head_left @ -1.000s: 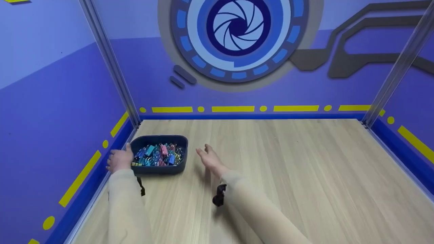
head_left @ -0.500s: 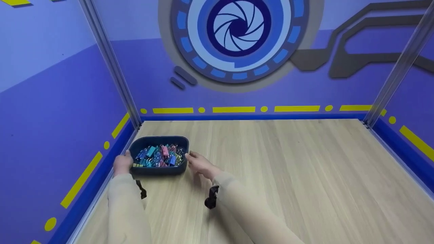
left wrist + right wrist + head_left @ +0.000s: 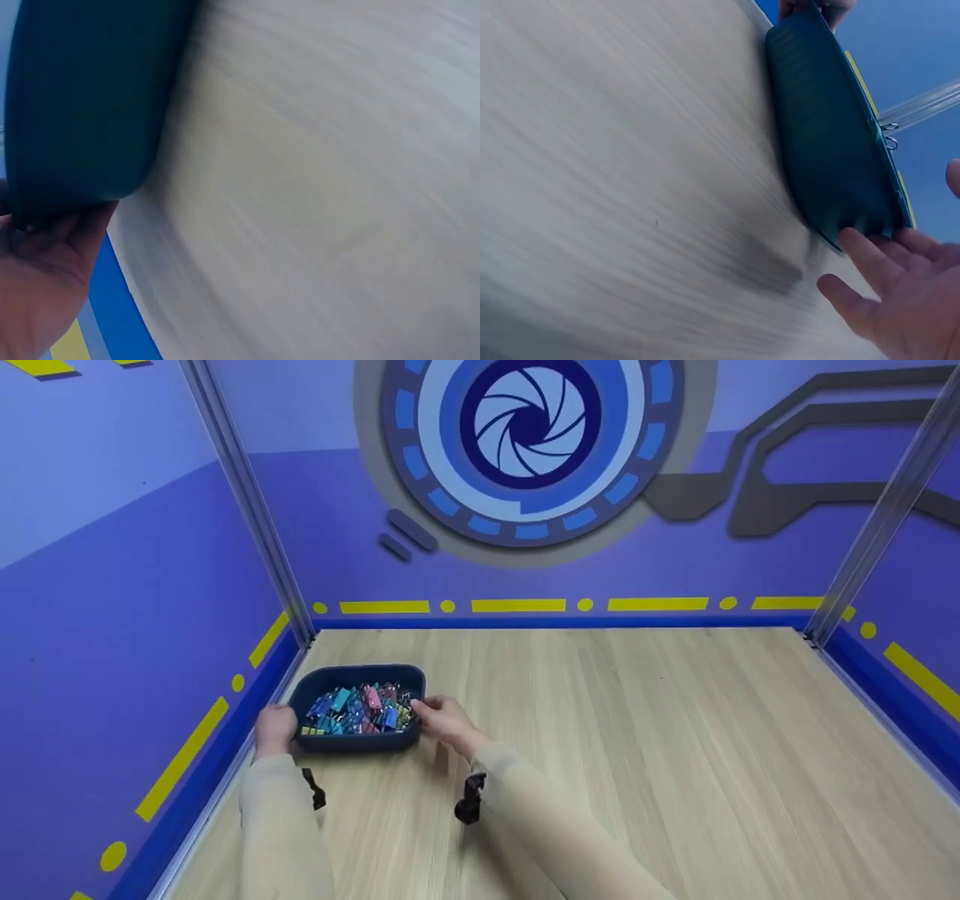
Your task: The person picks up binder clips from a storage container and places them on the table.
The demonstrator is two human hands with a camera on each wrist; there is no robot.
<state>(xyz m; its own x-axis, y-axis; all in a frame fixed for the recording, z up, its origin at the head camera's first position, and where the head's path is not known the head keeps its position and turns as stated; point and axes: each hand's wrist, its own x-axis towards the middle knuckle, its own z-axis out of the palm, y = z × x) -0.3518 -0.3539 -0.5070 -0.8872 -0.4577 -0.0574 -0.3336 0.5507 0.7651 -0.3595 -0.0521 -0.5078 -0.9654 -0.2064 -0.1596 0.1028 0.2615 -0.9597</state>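
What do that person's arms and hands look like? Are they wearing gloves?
No gloves: the left hand and right hand are bare. The sleeves are long, plain and cream-coloured. A small black piece sticks out near each cuff, too small to make out clearly.

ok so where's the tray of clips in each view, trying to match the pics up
Head: tray left of centre, lower half.
Left wrist: upper left, cut off by the top edge.
Right wrist: upper right, slanting down rightward.
Shared landmark: the left grip, holding one end.
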